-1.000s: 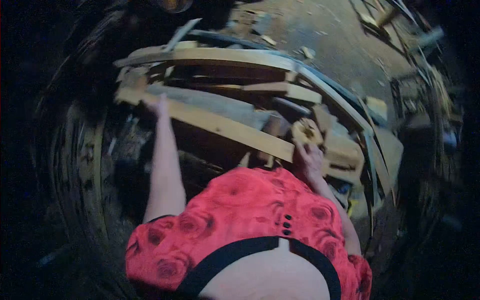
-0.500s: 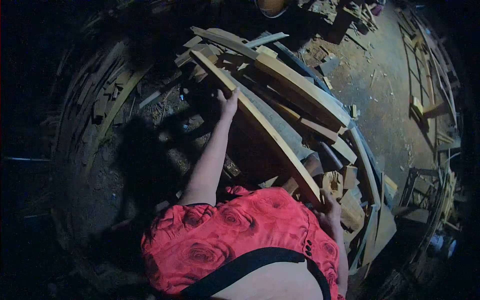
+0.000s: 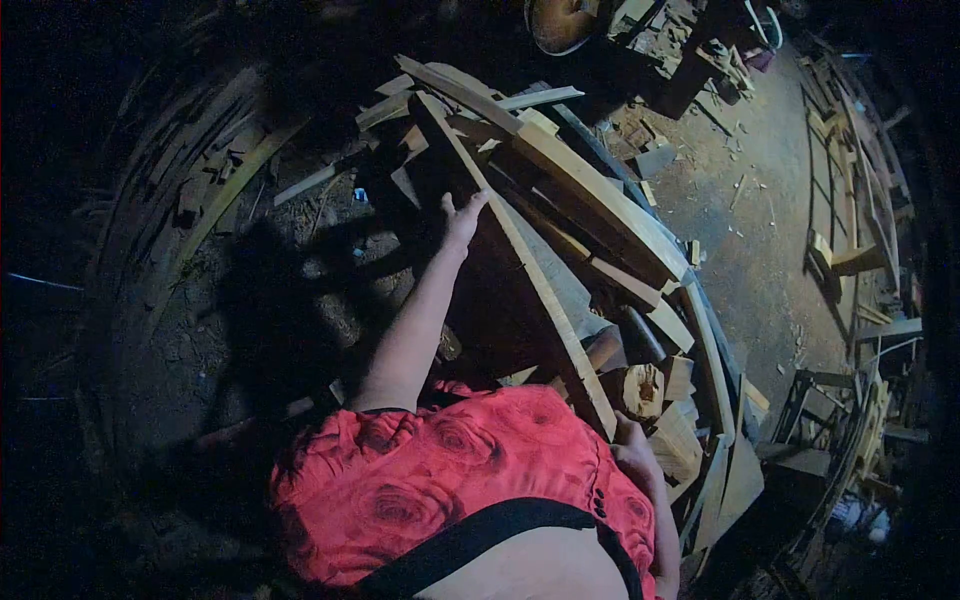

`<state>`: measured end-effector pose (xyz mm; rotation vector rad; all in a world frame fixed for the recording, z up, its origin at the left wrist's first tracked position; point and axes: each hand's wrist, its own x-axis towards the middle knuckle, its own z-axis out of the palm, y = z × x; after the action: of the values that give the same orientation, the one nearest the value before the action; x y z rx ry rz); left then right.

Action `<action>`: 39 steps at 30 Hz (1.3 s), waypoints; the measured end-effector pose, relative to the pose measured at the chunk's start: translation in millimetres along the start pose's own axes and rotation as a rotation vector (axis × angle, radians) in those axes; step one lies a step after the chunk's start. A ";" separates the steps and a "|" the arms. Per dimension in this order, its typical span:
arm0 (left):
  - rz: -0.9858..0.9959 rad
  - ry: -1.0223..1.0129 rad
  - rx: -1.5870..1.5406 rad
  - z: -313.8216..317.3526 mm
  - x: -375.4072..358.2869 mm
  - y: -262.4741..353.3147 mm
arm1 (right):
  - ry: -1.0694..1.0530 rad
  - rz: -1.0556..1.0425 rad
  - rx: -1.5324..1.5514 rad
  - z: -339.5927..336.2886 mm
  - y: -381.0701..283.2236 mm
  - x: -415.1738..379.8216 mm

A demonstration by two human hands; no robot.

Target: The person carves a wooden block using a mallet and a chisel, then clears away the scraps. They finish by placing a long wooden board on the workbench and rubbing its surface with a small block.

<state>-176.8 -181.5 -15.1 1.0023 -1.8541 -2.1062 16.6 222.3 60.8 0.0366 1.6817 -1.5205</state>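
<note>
A long pale wooden plank slants across the middle of the head view, its narrow edge catching the light. My left hand holds it partway along its upper half, fingertips at the lit edge and thumb raised. Part of that grip is hidden. Low down, near the shirt, my right hand is closed around the plank's near end. Beneath and to the right lies a pile of boards, including a thick pale beam and a cut block with a rough, hollowed end.
Shadowed ground with scattered scraps lies left of my arm, near a curved strip of wood. A ladder-like wooden frame is at the right. A round container and wood scraps are at the top.
The plank's near end and my right hand have shifted left, and the plank has turned steeper in view. My left hand stays at its upper half, thumb and fingers farther apart.
</note>
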 end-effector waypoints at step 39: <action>0.462 0.177 0.320 4.3 48.7 -16.5 | 0.360 0.012 -0.416 -11.7 -1.8 45.1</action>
<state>-211.4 -200.2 -48.6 0.6952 -2.1189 -1.4485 -19.8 209.3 34.6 0.1037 2.2542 -1.1753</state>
